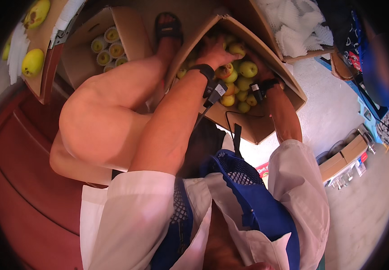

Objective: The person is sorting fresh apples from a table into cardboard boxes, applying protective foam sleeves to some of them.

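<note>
Both my arms reach into a tall cardboard box [255,130] that holds a heap of yellow-green apples or pears [248,69], some with brown patches. My left hand [216,52] lies on the fruit near the far side, its thumb and fingers spread around a yellow-green fruit [237,49]; whether it grips it is not clear. My right hand [261,67] is down along the box's right wall, in shadow and mostly hidden, beside the heap. Each wrist wears a black strap with a small labelled module and a cable.
Left of my bent knee, a second cardboard box [132,30] contains fruit in white foam nets [116,50]. White foam net sleeves [292,30] fill a box at upper right. Loose fruit [32,62] rests on cardboard at far left, above a dark red surface [29,162]. Glassware and small cartons [343,157] stand at right.
</note>
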